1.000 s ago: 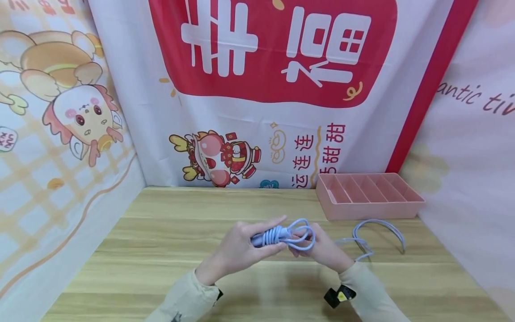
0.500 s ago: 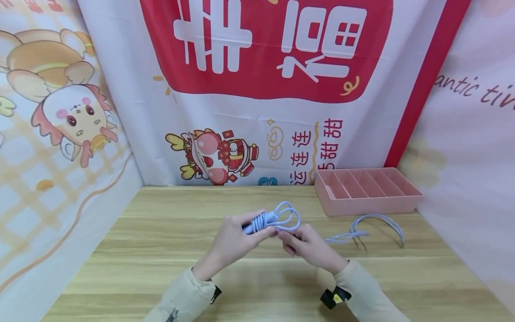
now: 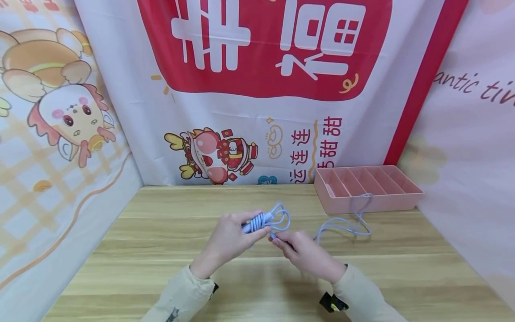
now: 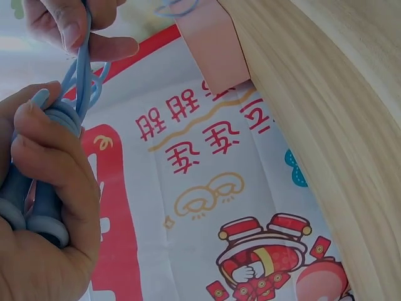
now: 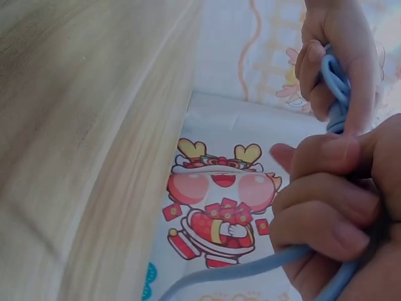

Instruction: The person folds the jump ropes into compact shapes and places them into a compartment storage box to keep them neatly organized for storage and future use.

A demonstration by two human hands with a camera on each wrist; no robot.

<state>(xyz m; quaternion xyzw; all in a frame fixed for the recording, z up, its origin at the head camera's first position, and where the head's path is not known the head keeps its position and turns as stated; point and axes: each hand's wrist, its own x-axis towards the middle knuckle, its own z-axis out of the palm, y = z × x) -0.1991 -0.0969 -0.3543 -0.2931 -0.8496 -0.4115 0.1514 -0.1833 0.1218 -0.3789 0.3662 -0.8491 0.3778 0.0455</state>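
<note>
My left hand grips the handles of a light blue jump rope, held above the table with several turns of cord wound round them. Small loops of its cord stick out past the coil. In the left wrist view two handles lie side by side in the palm under curled fingers. Close to the coil, my right hand pinches the cord, drawn straight between the hands in the left wrist view. The right wrist view shows loose cord running out from under its curled fingers.
Behind and to the right stands a pink divided box against the printed backdrop. A free length of blue cord trails right of my hand and overlaps the box's front. Underneath is a wooden table.
My right hand has drawn back from behind the loops to lower right, pulling cord. The coil and left hand shifted slightly left. The trailing cord has swung up against the box's front.
</note>
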